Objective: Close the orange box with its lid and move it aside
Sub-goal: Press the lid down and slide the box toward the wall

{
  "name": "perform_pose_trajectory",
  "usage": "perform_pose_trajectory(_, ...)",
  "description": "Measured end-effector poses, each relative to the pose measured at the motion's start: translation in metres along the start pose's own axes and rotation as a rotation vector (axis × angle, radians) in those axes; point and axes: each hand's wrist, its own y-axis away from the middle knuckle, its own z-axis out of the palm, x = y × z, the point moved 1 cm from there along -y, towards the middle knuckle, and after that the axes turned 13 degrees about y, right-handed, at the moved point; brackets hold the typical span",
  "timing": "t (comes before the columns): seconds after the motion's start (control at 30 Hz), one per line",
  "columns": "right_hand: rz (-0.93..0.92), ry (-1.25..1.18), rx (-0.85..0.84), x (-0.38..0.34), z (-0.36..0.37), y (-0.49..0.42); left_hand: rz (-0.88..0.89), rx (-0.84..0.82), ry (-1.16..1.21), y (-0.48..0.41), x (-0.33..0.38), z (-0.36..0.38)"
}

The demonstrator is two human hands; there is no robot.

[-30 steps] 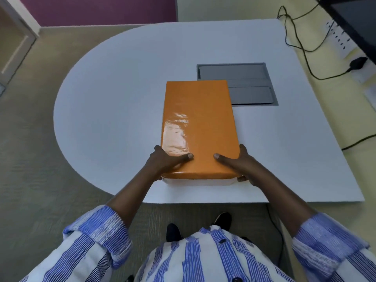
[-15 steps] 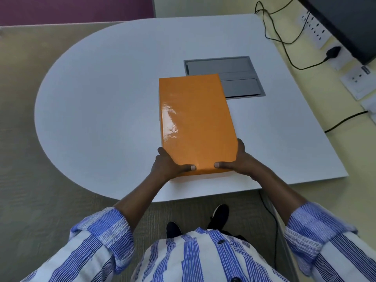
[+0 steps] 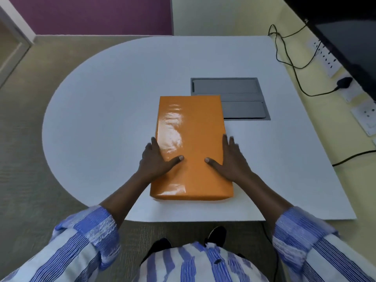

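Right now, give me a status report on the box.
Grips: left grip, right grip, fingers flat on box sides, thumbs on top. Box closed, resting on table. Far corner overlaps grey hatch.

White table, rounded along its left edge; closed orange box near the front edge, grey inset panel just behind.

No text, label, brand, number or sign can be read in the head view.

- Orange box, centre: the lid face is plain and shows only glare streaks.
- Socket strip, 2 o'clock: any markings are too small to read.
- Dark screen, 1 o'clock: no characters can be made out.
- Grey panel, just past the box at 1 o'clock: its surface is unmarked.
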Motion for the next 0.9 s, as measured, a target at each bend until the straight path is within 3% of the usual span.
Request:
perform_pose_trajectory(0.17, -0.117, 0.159, 0.052, -0.013, -0.024, -0.066, 0.199, 0.104, -0.353, -0.049, 0.024, -0.002)
perform_pose_trajectory(0.37, -0.114, 0.235, 0.054, -0.036, -0.034, -0.126, 0.313, 0.042, -0.441, -0.108, 0.030, -0.004)
perform_pose_trajectory(0.7, -0.061, 0.330, 0.222, -0.046, -0.007, -0.137, 0.434, 0.056, -0.326, -0.128, 0.007, 0.012)
perform_pose_trajectory(0.9, -0.049, 0.320, 0.209, -0.045, -0.005, -0.138, 0.427, 0.033, -0.280, -0.129, 0.004, 0.013)
